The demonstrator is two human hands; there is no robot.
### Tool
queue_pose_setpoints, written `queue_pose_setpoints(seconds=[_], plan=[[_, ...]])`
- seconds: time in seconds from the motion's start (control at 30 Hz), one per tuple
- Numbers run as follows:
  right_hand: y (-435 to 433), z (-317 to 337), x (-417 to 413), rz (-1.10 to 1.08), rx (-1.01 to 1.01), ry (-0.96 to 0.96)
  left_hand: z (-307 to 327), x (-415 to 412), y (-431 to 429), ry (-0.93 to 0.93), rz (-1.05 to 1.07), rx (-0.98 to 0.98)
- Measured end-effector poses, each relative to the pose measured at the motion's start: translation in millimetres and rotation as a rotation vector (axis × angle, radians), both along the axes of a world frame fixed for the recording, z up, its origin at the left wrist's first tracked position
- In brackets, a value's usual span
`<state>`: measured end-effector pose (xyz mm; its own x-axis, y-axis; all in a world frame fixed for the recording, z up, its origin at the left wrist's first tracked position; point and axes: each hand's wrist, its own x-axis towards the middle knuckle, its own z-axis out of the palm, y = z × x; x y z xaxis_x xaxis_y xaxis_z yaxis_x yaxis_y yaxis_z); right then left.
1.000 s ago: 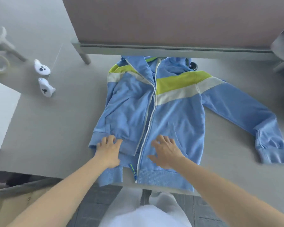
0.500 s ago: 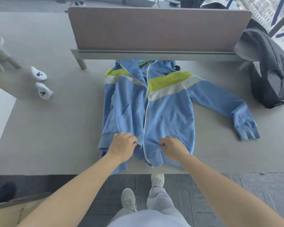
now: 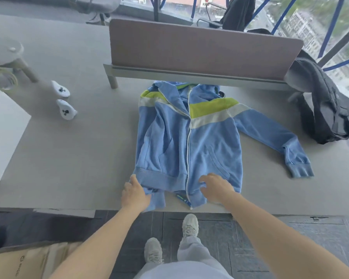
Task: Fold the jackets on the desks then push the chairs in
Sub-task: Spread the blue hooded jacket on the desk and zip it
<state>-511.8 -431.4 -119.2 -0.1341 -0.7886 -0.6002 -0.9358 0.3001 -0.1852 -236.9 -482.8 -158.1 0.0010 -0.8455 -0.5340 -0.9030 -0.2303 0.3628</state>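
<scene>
Both hands have let go of the bunched hem since half a second ago and moved apart, and the jacket's [image 3: 189, 141] ribbed hem, gathered before, now lies flatter on its left half. The left hand [image 3: 135, 195] sits at the hem's left corner, its fingers [image 3: 132, 179] reaching up to the corner and its thumb against the blue cuff tucked below. Whether it grips the cloth cannot be told. The right hand [image 3: 216, 188] rests on the lower right front beside the zip, fingers spread and slightly bent, pressing on rumpled cloth without closing round it. The jacket, blue with a green and white chest stripe, lies face up and zipped on the grey tabletop [image 3: 79, 158], hood toward the brown divider [image 3: 199, 47] and hem near the front edge. Its left sleeve is folded in along the body. Its right sleeve [image 3: 274, 141] stretches out to the right, the cuff well clear of the body. Two white controllers [image 3: 64, 101] lie well apart from the jacket on the left, and a dark backpack [image 3: 322, 111] slumps at the right end of the divider. Below the tabletop edge, a cardboard box [image 3: 28, 262] stands on the dark floor.
</scene>
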Motion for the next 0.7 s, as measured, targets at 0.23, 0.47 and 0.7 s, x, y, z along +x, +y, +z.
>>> queue_pose_setpoints(seconds=[0.23, 0.47, 0.7], plan=[[-28.4, 13.9, 23.1, 0.107, -0.006, 0.001, 13.9, 24.2, -26.1, 0.206, 0.316, 0.053], [-57.6, 18.6, 42.6, 0.191, 0.008, -0.031, 84.6, 110.6, -112.7, -0.030, 0.360, -0.201], [-63.4, 18.9, 34.6, 0.198, 0.044, -0.002, 123.3, 141.2, -152.9, -0.362, 0.442, -0.385]])
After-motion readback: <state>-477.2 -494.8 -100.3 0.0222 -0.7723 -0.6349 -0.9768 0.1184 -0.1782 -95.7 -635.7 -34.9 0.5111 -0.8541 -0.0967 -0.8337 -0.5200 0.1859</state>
